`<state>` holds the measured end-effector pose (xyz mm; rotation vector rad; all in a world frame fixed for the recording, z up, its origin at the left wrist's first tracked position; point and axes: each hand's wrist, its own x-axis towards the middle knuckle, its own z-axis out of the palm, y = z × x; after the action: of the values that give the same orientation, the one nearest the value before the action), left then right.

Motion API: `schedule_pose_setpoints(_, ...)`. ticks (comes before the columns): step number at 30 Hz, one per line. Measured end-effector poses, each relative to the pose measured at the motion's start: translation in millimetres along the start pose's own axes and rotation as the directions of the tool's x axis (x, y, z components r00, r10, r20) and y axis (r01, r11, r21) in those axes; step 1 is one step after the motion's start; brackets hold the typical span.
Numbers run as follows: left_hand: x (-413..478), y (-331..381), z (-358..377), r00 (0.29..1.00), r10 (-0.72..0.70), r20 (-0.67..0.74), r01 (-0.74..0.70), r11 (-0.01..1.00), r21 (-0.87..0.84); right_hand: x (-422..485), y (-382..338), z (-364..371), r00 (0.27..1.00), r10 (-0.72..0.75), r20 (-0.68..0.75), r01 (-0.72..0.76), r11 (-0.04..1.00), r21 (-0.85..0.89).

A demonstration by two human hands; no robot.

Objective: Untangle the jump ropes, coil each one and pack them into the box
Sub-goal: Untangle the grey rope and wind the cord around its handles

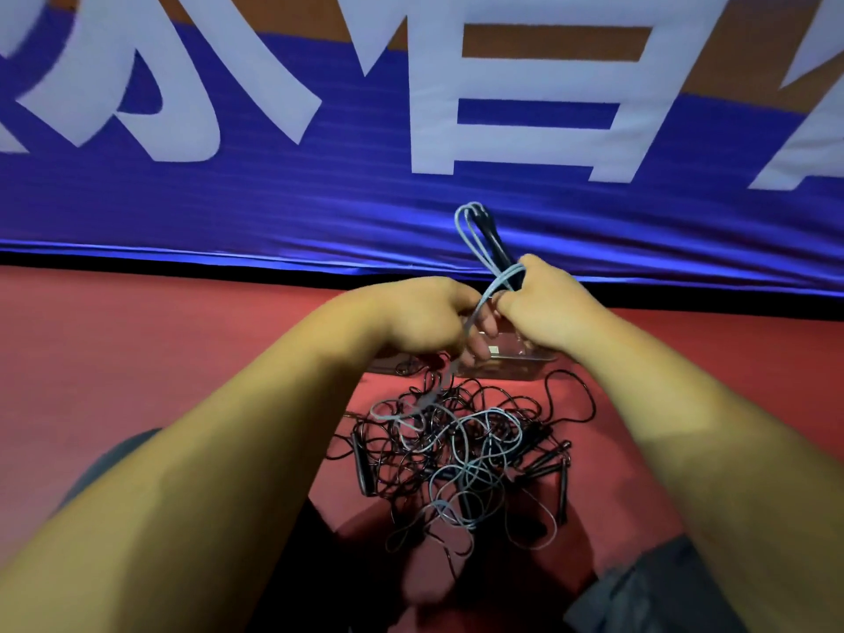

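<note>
Red floor (137, 358) | one rope tangle (456, 450) | one clear box (525, 358) | left hand (424, 317), right hand (543, 303): fingers curled round one pale-blue rope (507, 275)

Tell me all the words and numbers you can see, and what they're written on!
Banner: big white characters on blue and orange, cut off at the top edge and blurred, so none can be read for sure.
Clear box: a small pale label, too small to read.
Jump ropes: no writing shows on them.
</note>
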<state>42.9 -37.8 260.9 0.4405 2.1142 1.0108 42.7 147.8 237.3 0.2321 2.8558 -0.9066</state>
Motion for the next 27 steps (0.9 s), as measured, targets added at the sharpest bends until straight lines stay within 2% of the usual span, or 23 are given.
schedule_pose_setpoints(3, -3, -1, -8, 0.992, 0.106, 0.072, -0.097, 0.989, -0.115, -3, 0, -6, 0.998, -0.035, -0.055, 0.036, 0.999, 0.022)
schedule_pose_setpoints(7, -9, 3, -17, 0.978, 0.205, -0.019, -0.206, 0.978, -0.030, -7, 4, -10, 0.997, -0.066, -0.036, 0.070, 0.992, 0.103)
schedule_pose_setpoints(10, -10, 4, -17, 0.967, 0.252, -0.042, -0.251, 0.967, 0.035, -9, 6, -12, 0.993, -0.104, -0.061, 0.108, 0.991, 0.076)
schedule_pose_setpoints(14, -16, 13, -13, 0.939, 0.343, -0.028, -0.344, 0.939, -0.025, -8, 6, -13, 0.996, -0.077, -0.043, 0.082, 0.985, 0.149)
schedule_pose_setpoints(18, -24, 21, -6, 0.943, 0.332, -0.025, -0.332, 0.932, -0.149, -8, 4, -9, 0.997, -0.040, -0.065, 0.056, 0.964, 0.259)
schedule_pose_setpoints(21, -26, 21, -5, 0.939, 0.345, 0.008, -0.342, 0.933, -0.111, -4, 5, -10, 0.997, -0.017, -0.072, 0.033, 0.972, 0.232)
schedule_pose_setpoints(24, -26, 24, -4, 0.946, 0.322, -0.025, -0.323, 0.940, -0.109, -1, 7, -10, 0.999, 0.017, -0.046, -0.005, 0.963, 0.268)
schedule_pose_setpoints(27, -21, 20, -5, 0.955, 0.288, -0.075, -0.293, 0.955, -0.058, -1, 8, -7, 0.999, 0.052, -0.003, -0.046, 0.913, 0.405)
